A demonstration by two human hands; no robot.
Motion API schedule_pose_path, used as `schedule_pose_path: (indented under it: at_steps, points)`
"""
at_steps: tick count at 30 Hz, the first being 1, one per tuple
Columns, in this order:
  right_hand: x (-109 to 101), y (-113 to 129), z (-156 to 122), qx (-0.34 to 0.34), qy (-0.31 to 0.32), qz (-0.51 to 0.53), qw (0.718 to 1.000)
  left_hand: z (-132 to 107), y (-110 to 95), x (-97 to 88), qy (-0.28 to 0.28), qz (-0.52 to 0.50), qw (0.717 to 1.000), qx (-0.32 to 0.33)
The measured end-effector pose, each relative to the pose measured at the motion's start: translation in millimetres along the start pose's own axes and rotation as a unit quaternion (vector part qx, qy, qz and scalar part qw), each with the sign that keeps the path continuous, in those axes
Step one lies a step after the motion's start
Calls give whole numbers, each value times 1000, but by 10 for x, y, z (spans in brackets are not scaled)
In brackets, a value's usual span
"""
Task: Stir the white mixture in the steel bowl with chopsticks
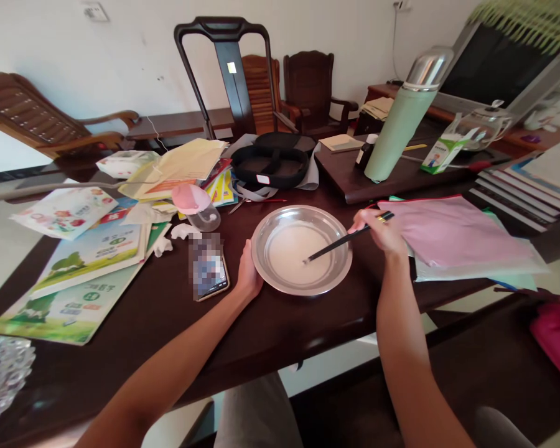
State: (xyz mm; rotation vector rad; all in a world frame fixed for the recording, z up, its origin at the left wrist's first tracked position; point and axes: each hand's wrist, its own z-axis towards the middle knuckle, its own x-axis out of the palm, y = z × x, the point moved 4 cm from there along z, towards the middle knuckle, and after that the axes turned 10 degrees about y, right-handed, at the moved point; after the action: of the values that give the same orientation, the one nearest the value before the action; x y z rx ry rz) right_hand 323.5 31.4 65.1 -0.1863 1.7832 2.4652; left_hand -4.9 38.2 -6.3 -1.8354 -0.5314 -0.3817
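Observation:
A round metal basin (303, 287) stands on the dark table in front of me, with a smooth whitish mixture (292, 249) inside. My left hand (248, 272) grips the basin's left side, its fingers partly hidden beside the rim. In my right hand (378, 228) are black chopsticks (338, 243) with gold bands near the top; the fingers are closed around them. They slant down to the left, and their tips dip into the mixture. Whether there is one stick or a pair pressed together is hard to make out.
Left of the basin lie a phone (211, 267), crumpled tissue (162, 244), a pink-lidded bottle (196, 206) and booklets (74, 305). A black case (270, 165) sits behind. At right are a green thermos (399, 127), a glass teapot (483, 127) and a pink zip folder (462, 230).

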Motion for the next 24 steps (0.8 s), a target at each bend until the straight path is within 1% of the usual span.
schedule_pose_path:
  at_steps: [2,3,4,5,8,9,10,11,14,15,16,17,18,21,22,23,24]
  points:
    - [145,21,32,19,71,-6,997,2,2,0,1,4,1000,0]
    - [191,34,45,25,82,-9,996,0,1,0,-3,5,1000,0]
    - [207,44,55,26,77,-14,997,-1,-1,4,-4,6,1000,0]
    - [190,49,57,25,57,-18,998,-3,-3,8,-3,6,1000,0]
    - [4,31,19,4,-47,-15,999,-2,-9,16,3,6,1000,3]
    - [-52,18,0,-2,-69,-9,998,1,-9,14,4,6,1000,5]
    - [-83,7,-12,-5,-73,-2,997,5,-8,9,4,6,1000,6]
    - [-80,0,-14,-4,-56,2,998,10,-6,3,3,6,1000,7]
    - [73,13,17,11,45,-4,999,25,4,-11,3,1,1000,9]
    - [128,23,31,15,69,-9,997,29,6,-12,6,-4,1000,11]
    - [164,31,41,18,79,-15,997,33,9,-11,11,-9,1000,13]
    - [172,35,48,19,72,-20,997,37,11,-9,17,-14,1000,13]
    - [152,33,49,18,52,-23,998,39,14,-7,21,-17,1000,12]
    - [2,10,16,6,-35,-24,999,42,19,-6,30,-24,999,8]
    - [-34,5,3,2,-50,-20,999,43,18,-7,31,-26,999,7]
    - [-44,4,-3,0,-48,-17,999,43,18,-9,33,-28,999,7]
    - [-25,10,-2,2,-31,-15,999,43,16,-11,33,-29,999,7]
